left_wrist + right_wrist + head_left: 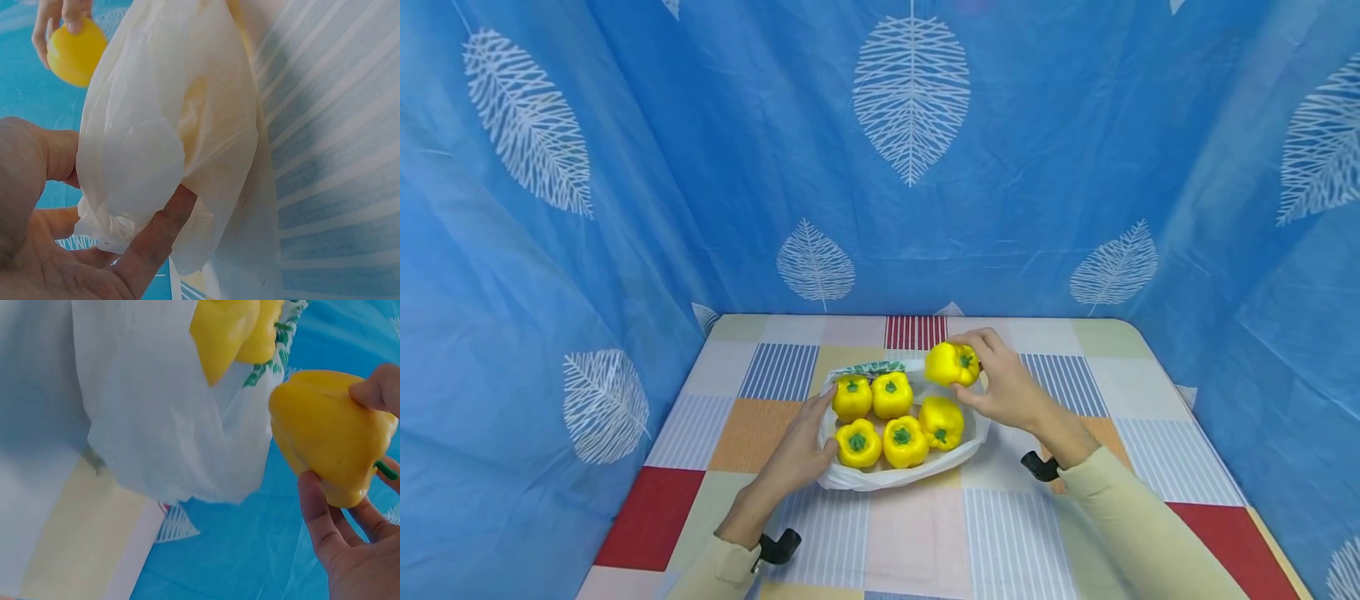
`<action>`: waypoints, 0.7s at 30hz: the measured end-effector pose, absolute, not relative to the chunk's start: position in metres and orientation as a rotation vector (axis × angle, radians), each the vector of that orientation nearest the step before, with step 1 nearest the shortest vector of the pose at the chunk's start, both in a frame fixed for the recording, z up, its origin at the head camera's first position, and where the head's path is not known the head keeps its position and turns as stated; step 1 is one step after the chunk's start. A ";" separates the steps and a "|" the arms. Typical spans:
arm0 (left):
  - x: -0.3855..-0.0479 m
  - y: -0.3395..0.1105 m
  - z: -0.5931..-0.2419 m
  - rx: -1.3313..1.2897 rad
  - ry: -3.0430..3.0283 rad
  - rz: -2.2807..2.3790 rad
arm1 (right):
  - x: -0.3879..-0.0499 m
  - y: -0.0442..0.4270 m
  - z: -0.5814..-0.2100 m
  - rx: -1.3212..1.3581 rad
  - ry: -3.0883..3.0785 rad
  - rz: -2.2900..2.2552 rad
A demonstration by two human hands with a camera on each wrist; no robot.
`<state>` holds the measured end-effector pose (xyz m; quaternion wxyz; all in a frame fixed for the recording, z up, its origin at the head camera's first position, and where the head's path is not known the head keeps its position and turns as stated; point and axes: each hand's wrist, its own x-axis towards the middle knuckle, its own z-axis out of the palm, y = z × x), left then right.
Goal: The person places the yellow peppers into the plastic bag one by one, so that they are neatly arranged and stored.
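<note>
A white plastic bag [901, 477] lies with its mouth open upward on the table, and several yellow bell peppers [906, 442] with green stems sit inside it. My left hand [801, 446] holds the bag's left side, its fingers bent about the thin plastic [137, 137]. Over the bag's right rear rim, my right hand [1003, 387] grips another yellow bell pepper [331, 434], thumb on one side and fingers on the other. That pepper lies tilted sideways, its green stem toward the palm. The bag hides the tips of some left fingers.
A patchwork-patterned cloth [917, 533] covers the table. Blue curtains [1000, 167] with white leaf prints stand behind it and along both sides. Green print shows on the bag's far rim. A dark wrist camera [780, 547] sits on the left wrist, another [1040, 467] on the right.
</note>
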<state>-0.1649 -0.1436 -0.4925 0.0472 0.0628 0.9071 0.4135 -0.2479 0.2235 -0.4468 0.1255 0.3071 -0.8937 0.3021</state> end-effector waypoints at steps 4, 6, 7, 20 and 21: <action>-0.165 -0.144 -0.492 0.185 2.773 1.260 | -0.247 0.214 -0.446 0.979 -2.651 0.861; -0.165 -0.144 -0.492 0.186 2.772 1.262 | -0.246 0.210 -0.446 1.006 -2.681 0.838; -0.165 -0.144 -0.492 0.194 2.774 1.267 | -0.246 0.208 -0.446 1.018 -2.692 0.821; -0.167 -0.142 -0.491 0.218 2.777 1.254 | -0.253 0.194 -0.442 1.085 -2.704 0.671; -0.167 -0.142 -0.491 0.215 2.773 1.257 | -0.254 0.194 -0.442 1.073 -2.717 0.658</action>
